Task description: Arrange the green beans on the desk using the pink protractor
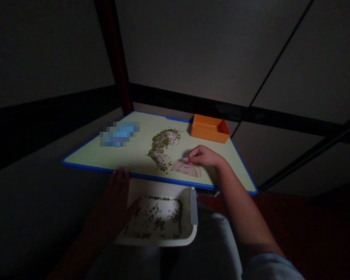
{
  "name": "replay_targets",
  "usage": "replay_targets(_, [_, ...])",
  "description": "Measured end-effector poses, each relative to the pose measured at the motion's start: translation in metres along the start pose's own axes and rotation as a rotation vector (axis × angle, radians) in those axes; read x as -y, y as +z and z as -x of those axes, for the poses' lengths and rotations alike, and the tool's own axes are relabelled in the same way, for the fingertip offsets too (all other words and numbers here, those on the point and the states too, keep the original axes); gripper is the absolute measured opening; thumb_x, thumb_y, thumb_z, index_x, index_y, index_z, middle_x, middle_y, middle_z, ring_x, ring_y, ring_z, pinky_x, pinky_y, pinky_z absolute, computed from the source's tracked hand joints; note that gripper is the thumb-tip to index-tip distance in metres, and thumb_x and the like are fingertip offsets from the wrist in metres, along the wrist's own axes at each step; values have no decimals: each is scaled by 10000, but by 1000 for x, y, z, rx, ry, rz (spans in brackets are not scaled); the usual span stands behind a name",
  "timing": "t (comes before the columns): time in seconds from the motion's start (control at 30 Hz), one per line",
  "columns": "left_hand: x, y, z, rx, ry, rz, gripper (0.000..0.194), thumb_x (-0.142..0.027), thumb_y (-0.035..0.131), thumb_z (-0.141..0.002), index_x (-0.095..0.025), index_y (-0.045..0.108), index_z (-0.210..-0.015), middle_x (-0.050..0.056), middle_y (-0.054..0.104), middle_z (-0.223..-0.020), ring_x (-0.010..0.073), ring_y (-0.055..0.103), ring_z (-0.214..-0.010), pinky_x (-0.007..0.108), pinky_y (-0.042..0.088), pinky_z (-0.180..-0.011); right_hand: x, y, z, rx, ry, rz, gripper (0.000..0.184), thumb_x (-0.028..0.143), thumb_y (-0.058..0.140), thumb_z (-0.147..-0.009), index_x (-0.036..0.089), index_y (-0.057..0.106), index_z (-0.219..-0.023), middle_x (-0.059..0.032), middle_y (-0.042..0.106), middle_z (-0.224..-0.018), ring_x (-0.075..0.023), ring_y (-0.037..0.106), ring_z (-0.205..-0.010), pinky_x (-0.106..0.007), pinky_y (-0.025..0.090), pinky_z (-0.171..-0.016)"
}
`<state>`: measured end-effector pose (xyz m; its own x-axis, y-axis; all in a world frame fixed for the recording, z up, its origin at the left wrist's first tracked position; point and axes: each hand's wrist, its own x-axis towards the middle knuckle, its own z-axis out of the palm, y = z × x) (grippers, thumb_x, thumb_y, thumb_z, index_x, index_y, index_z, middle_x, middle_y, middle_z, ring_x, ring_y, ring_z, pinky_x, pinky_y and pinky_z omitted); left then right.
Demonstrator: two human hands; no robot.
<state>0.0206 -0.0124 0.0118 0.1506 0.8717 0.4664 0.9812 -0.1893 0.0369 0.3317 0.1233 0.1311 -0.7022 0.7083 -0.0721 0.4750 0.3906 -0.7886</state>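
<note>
My right hand (203,155) is closed in a pinch on a small pink-and-white piece (186,159). It is just above a semicircular protractor marking (195,172) on the pale tabletop, where more small pink pieces (188,165) lie. To its left spreads a curved heap of small green beans (160,146) mixed with whitish bits. In shadow, my left hand (115,198) grips the left side of a white plastic bin (189,235) below the table's front edge. Its fingertips reach the blue edge and the thumb lies over the bin's inside. Scattered dark green beans cover the bin's floor.
An orange open box (208,130) stands at the table's back right corner. A blurred-out blue patch (119,134) is at the left. The table (140,120) has a blue rim, with dark-banded walls behind it. My legs (218,241) are under the bin.
</note>
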Motion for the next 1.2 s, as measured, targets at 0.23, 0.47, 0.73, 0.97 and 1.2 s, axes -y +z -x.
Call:
replay_targets(0.23, [0,0,0,9,3,-5,868,-627,290,-843,-56,120,-1475,238,228,-1555,337,171,-1464,498,321,-1113,0,1,0,14,0,13,374,412,556,-821,136,529,-570,83,303,-472,-52,245,-479,-247,186,-498])
replay_targets(0.47, [-2,-2,0,17,-13,1,859,-618,294,-846,-61,119,-1476,228,221,-1560,338,169,-1464,513,315,-1114,0,2,-1,-13,22,48,375,418,538,-836,117,595,-621,83,300,-464,-56,235,-480,-249,180,-505])
replay_targets(0.73, [0,-1,1,4,6,-4,862,-616,302,-845,-67,105,-1479,236,230,-1554,334,161,-1467,497,314,-1121,-4,5,-4,32,-2,15,413,468,557,-839,98,634,-671,78,321,-489,-57,264,-499,-239,198,-510])
replay_targets(0.97, [-1,-2,0,13,-12,-6,860,-626,291,-842,-65,133,-1475,233,264,-1543,341,190,-1458,501,328,-1113,-3,6,-6,-14,9,91,384,429,543,-833,104,637,-651,72,341,-474,-62,277,-490,-236,213,-509])
replay_targets(1.2, [0,-2,1,8,17,-25,856,-611,304,-849,-49,131,-1471,238,233,-1553,329,147,-1470,482,302,-1133,-7,7,-9,-109,16,177,366,386,541,-813,123,575,-562,61,365,-464,-63,288,-487,-241,220,-520])
